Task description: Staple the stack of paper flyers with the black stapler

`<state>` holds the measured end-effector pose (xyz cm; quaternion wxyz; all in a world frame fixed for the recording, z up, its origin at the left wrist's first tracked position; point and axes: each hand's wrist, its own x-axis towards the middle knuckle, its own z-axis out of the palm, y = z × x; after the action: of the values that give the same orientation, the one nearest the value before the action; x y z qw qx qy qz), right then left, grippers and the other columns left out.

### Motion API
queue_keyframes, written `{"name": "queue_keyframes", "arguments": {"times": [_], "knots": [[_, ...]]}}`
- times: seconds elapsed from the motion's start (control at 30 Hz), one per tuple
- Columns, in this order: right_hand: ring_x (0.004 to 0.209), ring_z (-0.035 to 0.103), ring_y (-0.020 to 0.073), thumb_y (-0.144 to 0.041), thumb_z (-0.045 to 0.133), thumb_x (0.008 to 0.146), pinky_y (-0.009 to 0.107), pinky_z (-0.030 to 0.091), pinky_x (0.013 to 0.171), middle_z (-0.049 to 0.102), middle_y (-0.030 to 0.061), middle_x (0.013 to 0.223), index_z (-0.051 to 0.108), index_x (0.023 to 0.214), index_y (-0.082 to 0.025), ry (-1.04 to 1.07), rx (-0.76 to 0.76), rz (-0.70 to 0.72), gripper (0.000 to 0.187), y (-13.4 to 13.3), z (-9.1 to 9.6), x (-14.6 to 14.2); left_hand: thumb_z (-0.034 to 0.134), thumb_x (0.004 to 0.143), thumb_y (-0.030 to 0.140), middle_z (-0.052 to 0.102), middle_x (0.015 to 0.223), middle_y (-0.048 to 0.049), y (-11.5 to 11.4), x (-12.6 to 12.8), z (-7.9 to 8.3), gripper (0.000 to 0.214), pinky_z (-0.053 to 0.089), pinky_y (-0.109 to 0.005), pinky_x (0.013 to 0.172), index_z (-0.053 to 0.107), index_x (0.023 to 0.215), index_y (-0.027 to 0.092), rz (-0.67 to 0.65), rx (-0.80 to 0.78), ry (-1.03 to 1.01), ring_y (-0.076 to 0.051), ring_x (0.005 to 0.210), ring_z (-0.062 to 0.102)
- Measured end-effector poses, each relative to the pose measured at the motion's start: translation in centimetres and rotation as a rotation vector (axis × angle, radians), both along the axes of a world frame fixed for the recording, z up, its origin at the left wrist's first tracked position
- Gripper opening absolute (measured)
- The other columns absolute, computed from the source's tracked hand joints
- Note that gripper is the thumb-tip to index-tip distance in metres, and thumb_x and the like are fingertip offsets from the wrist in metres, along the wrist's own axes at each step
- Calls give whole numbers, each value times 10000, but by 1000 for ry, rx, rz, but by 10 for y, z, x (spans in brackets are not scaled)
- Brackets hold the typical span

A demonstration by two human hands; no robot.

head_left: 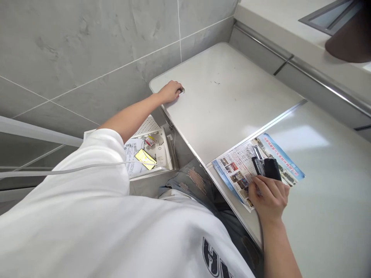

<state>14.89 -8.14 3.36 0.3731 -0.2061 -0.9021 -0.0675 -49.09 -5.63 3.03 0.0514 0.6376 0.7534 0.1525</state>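
Observation:
My right hand (268,199) is closed around a black stapler (266,166) that rests on a printed leaflet with a blue border (240,168), lying on the white counter (324,185). My left hand (170,92) reaches far out to the near-left corner of a white tabletop panel (228,100). Its fingers curl over a small metal fitting (182,90) at that panel's edge. What the fingers grip there is mostly hidden.
Below the panel an open white drawer (153,154) holds papers, a yellow card (145,158) and small items. Grey floor tiles lie to the left. A metal rail and grey ledge run along the far right. My white shirt fills the foreground.

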Motion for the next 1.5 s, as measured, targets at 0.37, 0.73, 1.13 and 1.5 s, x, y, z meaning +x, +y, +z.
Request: {"name": "queue_keyframes", "arguments": {"times": [0.37,0.73,1.13,1.5], "knots": [[826,720,207,-38,761,872,380,490,847,818,14,924,723,1040,-247,9,-89,9,271,0,-3,4,781,921,271,763,1126,-137,-1,-11,6,260,531,-434,1087,787,1142,134,79,86,-24,-285,1123,689],[853,736,211,-11,794,922,371,527,842,816,45,944,705,1056,-207,65,-108,53,254,-2,3,-4,767,848,214,800,1117,-124,-6,16,37,181,548,-428,1081,819,1019,179,9,-19,-60,-269,1071,726],[876,736,218,5,751,944,388,525,830,816,64,980,713,1070,-187,81,-121,64,233,-4,7,-6,731,901,288,847,1007,-80,-25,-2,62,185,560,-345,875,876,1001,231,89,-112,39,-246,913,757],[871,734,216,-11,739,965,389,531,835,816,50,979,708,1081,-204,72,-123,52,227,-3,4,-6,645,958,278,828,1225,-81,-10,-3,61,321,519,-318,852,898,1155,294,-22,-194,149,-264,1097,736]]}}
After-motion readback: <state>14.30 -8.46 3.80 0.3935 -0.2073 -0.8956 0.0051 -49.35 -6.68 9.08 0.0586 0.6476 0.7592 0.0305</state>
